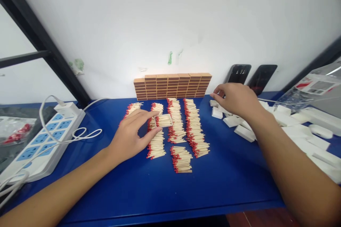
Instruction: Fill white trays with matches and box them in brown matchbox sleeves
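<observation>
My left hand [130,134] pinches a small white matchbox tray [163,120] filled with matches, thumb and fingers on its left end, over rows of red-tipped matches [176,127] laid out on the blue table [229,177]. My right hand [236,99] hovers at the right over a heap of white matchbox parts [239,127], its fingers curled down onto them; what they grip, if anything, is hidden. A brown stack of matchboxes [172,86] stands against the white wall behind the matches.
A white power strip [45,138] with a plugged-in white cable lies at the left. Two dark phones [250,74] lean on the wall at the back right. Clear plastic packaging [314,88] sits at the far right. A black frame bar [45,39] slants at the left.
</observation>
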Demonstrator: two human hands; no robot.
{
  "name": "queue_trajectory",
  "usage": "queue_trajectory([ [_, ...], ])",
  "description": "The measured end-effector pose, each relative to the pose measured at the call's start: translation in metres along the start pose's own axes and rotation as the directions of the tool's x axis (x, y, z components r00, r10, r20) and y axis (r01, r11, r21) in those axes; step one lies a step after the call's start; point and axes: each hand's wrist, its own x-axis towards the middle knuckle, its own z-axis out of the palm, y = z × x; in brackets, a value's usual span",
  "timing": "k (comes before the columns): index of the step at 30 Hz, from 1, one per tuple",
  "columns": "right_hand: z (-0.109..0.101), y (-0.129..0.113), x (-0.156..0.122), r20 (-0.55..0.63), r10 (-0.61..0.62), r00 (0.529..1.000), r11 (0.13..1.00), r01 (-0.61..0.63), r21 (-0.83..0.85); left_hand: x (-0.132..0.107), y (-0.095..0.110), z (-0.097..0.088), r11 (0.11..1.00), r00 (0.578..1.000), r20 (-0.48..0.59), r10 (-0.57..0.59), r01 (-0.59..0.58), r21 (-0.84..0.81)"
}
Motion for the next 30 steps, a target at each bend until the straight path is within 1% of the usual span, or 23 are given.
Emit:
queue_trajectory([
  [4,0.016,0.0,0.004,0.024,0.008,1.0,1.0,-0.008,-0.011,0.001,-0.004,-0.001,0.998,0.998,-0.002,-0.056,0.056,-0.002],
  [7,0.027,0.0,0.007,0.011,0.017,1.0,1.0,-0.016,-0.021,-0.001,-0.007,0.0,0.998,0.998,-0.006,-0.062,0.062,-0.02],
  [9,0.032,0.001,0.01,-0.056,0.044,0.997,0.997,-0.041,0.068,-0.002,-0.009,0.001,0.998,0.998,-0.004,-0.062,0.062,-0.025],
  [12,0.033,-0.001,0.019,-0.191,0.16,0.968,0.955,-0.103,0.278,-0.005,-0.01,0.002,0.996,0.996,0.016,-0.091,0.091,-0.017],
  [14,0.029,-0.009,0.029,-0.257,0.22,0.941,0.932,-0.125,0.34,-0.005,-0.012,0.002,0.993,0.992,0.029,-0.12,0.121,-0.011],
  [15,0.025,-0.015,0.035,-0.28,0.218,0.935,0.93,-0.112,0.349,-0.006,-0.013,0.002,0.991,0.99,0.03,-0.135,0.135,-0.011],
  [17,0.017,-0.03,0.047,-0.316,0.141,0.938,0.927,-0.013,0.374,-0.006,-0.016,0.002,0.987,0.987,0.025,-0.159,0.159,-0.013],
  [19,0.009,-0.048,0.059,-0.338,-0.033,0.941,0.908,0.169,0.382,-0.006,-0.019,0.002,0.984,0.984,0.019,-0.177,0.178,-0.013],
  [21,0.006,-0.069,0.073,-0.366,-0.207,0.907,0.882,0.335,0.331,-0.006,-0.022,0.002,0.982,0.982,0.018,-0.189,0.189,-0.013],
  [22,0.006,-0.08,0.079,-0.376,-0.275,0.885,0.876,0.392,0.282,-0.006,-0.023,0.002,0.981,0.981,0.018,-0.192,0.192,-0.014],
  [24,0.009,-0.102,0.093,-0.369,-0.394,0.842,0.859,0.48,0.179,-0.007,-0.023,0.002,0.981,0.981,0.016,-0.193,0.193,-0.018],
  [25,0.012,-0.114,0.1,-0.36,-0.432,0.827,0.848,0.509,0.15,-0.007,-0.023,0.001,0.981,0.981,0.016,-0.191,0.192,-0.02],
  [28,0.019,-0.145,0.118,-0.328,-0.518,0.79,0.813,0.574,0.1,-0.005,-0.023,-0.001,0.982,0.982,0.006,-0.188,0.188,-0.024],
  [30,0.022,-0.16,0.129,-0.304,-0.56,0.771,0.795,0.603,0.065,-0.004,-0.023,-0.003,0.981,0.981,-0.003,-0.191,0.191,-0.023],
])
